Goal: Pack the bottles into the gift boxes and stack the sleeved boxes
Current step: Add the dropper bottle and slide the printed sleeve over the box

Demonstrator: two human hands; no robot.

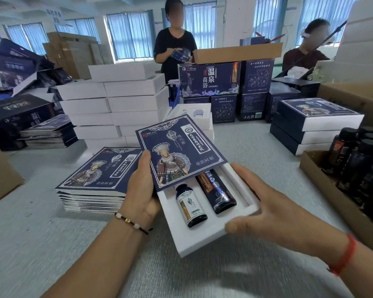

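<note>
A white gift box [202, 237] is held above the table, its far half inside a dark blue printed sleeve [181, 151]. Two dark bottles lie in its foam: a short one [191, 206] on the left and a longer one [216, 191] on the right, its top under the sleeve. My left hand [141, 190] grips the sleeve's left edge, thumb on top. My right hand [265, 209] holds the box's near right corner, thumb on the front rim, fingers along the side.
A pile of flat sleeves [95, 179] lies left of the box. Stacked white boxes [114, 108] stand behind it, sleeved boxes [310, 125] at the right. A carton of dark bottles [357, 168] sits far right. Two people work across the table.
</note>
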